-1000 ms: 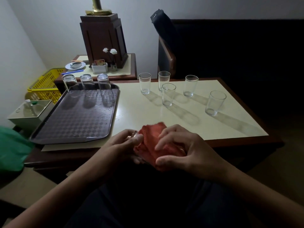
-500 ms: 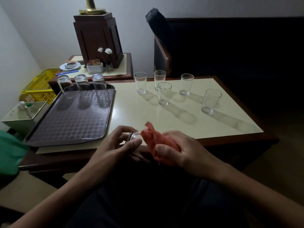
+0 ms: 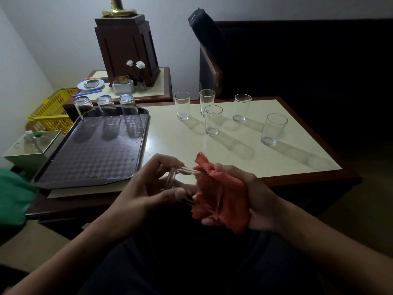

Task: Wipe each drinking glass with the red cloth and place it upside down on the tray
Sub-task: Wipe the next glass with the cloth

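My left hand point(image 3: 146, 188) grips a clear drinking glass point(image 3: 177, 179) lying sideways over my lap, near the table's front edge. Its far end goes into the red cloth point(image 3: 219, 194), which my right hand point(image 3: 253, 196) holds bunched around it. Three glasses point(image 3: 104, 109) stand upside down along the far edge of the dark checkered tray point(image 3: 91, 154) on the left. Several upright glasses point(image 3: 212, 120) stand on the cream tabletop point(image 3: 282, 162), the rightmost one point(image 3: 273, 128) apart from the rest.
A side table behind the tray carries a dark wooden lamp base point(image 3: 127, 47), a small dish point(image 3: 90, 84) and a white holder point(image 3: 123, 86). A yellow basket point(image 3: 53, 111) and a white box point(image 3: 32, 145) sit at the left. A dark chair point(image 3: 210, 67) stands behind the table.
The cloth has slid toward the right off most of the glass, so the glass shows in my left hand. My right hand turned, palm side up, under the cloth.
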Demonstrator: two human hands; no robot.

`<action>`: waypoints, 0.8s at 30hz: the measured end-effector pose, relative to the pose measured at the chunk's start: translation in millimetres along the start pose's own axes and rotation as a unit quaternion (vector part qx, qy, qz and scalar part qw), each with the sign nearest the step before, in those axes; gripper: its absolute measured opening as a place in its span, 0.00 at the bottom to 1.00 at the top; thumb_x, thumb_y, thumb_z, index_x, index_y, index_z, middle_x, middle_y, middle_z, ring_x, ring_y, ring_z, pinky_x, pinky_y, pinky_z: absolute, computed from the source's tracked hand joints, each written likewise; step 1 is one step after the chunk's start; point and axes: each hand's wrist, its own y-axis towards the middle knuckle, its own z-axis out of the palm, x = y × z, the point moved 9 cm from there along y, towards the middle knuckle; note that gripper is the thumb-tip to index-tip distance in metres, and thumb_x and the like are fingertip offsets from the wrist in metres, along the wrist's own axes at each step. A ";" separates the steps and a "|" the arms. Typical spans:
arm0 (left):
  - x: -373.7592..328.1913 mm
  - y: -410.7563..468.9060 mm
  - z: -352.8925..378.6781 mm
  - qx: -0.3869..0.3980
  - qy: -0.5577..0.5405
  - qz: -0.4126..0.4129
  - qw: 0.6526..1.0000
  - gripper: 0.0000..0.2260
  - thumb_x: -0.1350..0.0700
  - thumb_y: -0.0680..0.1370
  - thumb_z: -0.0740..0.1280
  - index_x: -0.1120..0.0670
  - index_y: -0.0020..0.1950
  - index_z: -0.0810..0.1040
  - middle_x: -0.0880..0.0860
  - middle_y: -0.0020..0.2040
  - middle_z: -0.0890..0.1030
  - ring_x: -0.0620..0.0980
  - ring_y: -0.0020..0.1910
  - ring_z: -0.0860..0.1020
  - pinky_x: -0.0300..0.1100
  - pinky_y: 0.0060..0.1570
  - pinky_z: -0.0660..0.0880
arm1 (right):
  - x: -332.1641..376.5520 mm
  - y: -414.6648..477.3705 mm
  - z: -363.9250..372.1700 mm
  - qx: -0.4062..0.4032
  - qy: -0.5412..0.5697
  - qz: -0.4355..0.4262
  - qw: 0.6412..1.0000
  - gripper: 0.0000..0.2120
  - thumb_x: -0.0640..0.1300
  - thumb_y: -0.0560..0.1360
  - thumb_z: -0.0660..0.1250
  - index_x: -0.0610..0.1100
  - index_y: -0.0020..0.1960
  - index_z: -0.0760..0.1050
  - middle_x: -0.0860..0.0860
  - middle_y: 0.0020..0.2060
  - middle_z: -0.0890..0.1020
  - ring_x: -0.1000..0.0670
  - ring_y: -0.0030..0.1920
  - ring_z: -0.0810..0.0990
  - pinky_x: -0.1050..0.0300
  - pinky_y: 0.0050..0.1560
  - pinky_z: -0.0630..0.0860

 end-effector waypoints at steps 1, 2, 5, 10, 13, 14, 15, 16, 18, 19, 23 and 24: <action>-2.7 -1.5 2.3 0.010 0.035 0.022 0.999 0.21 0.64 0.75 0.73 0.61 0.65 0.72 0.65 0.61 0.80 0.67 0.57 0.83 0.61 0.58 0.81 | -3.5 -1.9 4.6 0.017 0.029 0.026 0.999 0.27 0.61 0.77 0.71 0.44 0.67 0.79 0.40 0.58 0.82 0.37 0.56 0.85 0.39 0.58 0.82; -2.8 -1.4 1.5 0.001 0.055 0.025 0.998 0.21 0.63 0.75 0.73 0.61 0.65 0.71 0.65 0.60 0.80 0.66 0.55 0.84 0.59 0.56 0.82 | -3.5 -2.5 6.2 0.029 0.030 0.034 0.999 0.27 0.61 0.77 0.70 0.44 0.67 0.79 0.40 0.58 0.82 0.38 0.56 0.85 0.40 0.57 0.83; 22.7 4.7 -14.8 -0.091 -0.017 -0.088 0.992 0.25 0.52 0.74 0.75 0.64 0.65 0.72 0.66 0.53 0.83 0.59 0.38 0.84 0.45 0.38 0.83 | 14.9 -6.1 7.5 -0.014 -0.221 -0.085 0.971 0.27 0.54 0.73 0.77 0.45 0.68 0.76 0.46 0.58 0.83 0.43 0.56 0.85 0.44 0.55 0.84; 59.0 -4.8 14.3 -0.009 -0.125 -0.285 0.950 0.24 0.41 0.81 0.61 0.63 0.52 0.76 0.61 0.31 0.76 0.52 0.21 0.75 0.36 0.18 0.67 | 37.7 -40.6 47.6 -0.065 -0.688 -0.425 0.584 0.32 0.46 0.71 0.82 0.45 0.72 0.77 0.47 0.67 0.77 0.48 0.67 0.78 0.53 0.66 0.78; 37.8 0.8 3.8 -0.030 0.032 -0.176 0.983 0.16 0.43 0.81 0.67 0.54 0.60 0.76 0.61 0.45 0.82 0.58 0.33 0.82 0.45 0.34 0.80 | 42.8 -22.6 16.0 -0.099 -0.451 -0.311 0.831 0.25 0.47 0.72 0.82 0.50 0.65 0.79 0.49 0.57 0.83 0.49 0.55 0.84 0.45 0.55 0.84; 23.0 3.3 1.0 -0.038 0.091 -0.115 0.988 0.13 0.45 0.80 0.70 0.48 0.62 0.77 0.59 0.50 0.82 0.58 0.38 0.83 0.46 0.42 0.81 | 28.4 -8.7 5.1 -0.077 -0.278 -0.204 0.936 0.22 0.47 0.73 0.80 0.48 0.64 0.78 0.46 0.54 0.83 0.47 0.52 0.84 0.40 0.52 0.84; 15.7 4.6 -1.3 -0.040 0.114 -0.076 0.990 0.14 0.48 0.78 0.70 0.46 0.63 0.76 0.59 0.52 0.81 0.57 0.41 0.83 0.46 0.45 0.81 | 15.0 -2.0 -1.2 -0.065 -0.144 -0.113 0.981 0.21 0.48 0.74 0.77 0.45 0.63 0.77 0.44 0.52 0.82 0.45 0.50 0.83 0.41 0.50 0.84; 14.5 5.5 -2.9 -0.044 0.100 -0.076 0.991 0.15 0.49 0.78 0.71 0.48 0.64 0.76 0.61 0.51 0.80 0.57 0.40 0.82 0.45 0.42 0.81 | 10.1 -0.4 3.3 -0.048 -0.099 -0.087 0.990 0.21 0.48 0.74 0.75 0.43 0.64 0.76 0.44 0.52 0.82 0.46 0.49 0.84 0.43 0.50 0.84; 28.7 4.7 -5.5 -0.054 -0.002 -0.145 0.988 0.16 0.48 0.78 0.72 0.57 0.59 0.77 0.65 0.41 0.78 0.55 0.31 0.79 0.39 0.28 0.75 | 25.0 -9.4 14.7 -0.069 -0.333 -0.195 0.920 0.24 0.48 0.73 0.80 0.48 0.65 0.77 0.50 0.54 0.84 0.50 0.51 0.85 0.44 0.55 0.84; 38.8 3.1 -1.5 -0.045 -0.052 -0.192 0.979 0.19 0.45 0.79 0.70 0.62 0.54 0.76 0.63 0.36 0.76 0.53 0.25 0.77 0.37 0.22 0.70 | 38.6 -21.1 26.4 -0.102 -0.509 -0.290 0.804 0.26 0.47 0.71 0.82 0.49 0.67 0.78 0.51 0.58 0.83 0.51 0.56 0.84 0.47 0.61 0.82; 54.3 -3.9 13.8 0.011 -0.116 -0.254 0.960 0.22 0.40 0.80 0.66 0.61 0.52 0.76 0.62 0.36 0.77 0.53 0.25 0.77 0.36 0.21 0.69 | 42.8 -41.8 45.0 -0.090 -0.657 -0.459 0.590 0.28 0.42 0.70 0.83 0.43 0.68 0.80 0.46 0.64 0.80 0.49 0.66 0.80 0.57 0.66 0.76; 49.4 -0.4 8.5 -0.006 -0.091 -0.215 0.972 0.20 0.42 0.79 0.69 0.60 0.55 0.77 0.63 0.43 0.80 0.56 0.30 0.80 0.39 0.27 0.75 | 47.8 -37.4 32.2 -0.115 -0.581 -0.433 0.679 0.27 0.42 0.69 0.83 0.46 0.67 0.80 0.48 0.61 0.82 0.52 0.62 0.82 0.57 0.61 0.79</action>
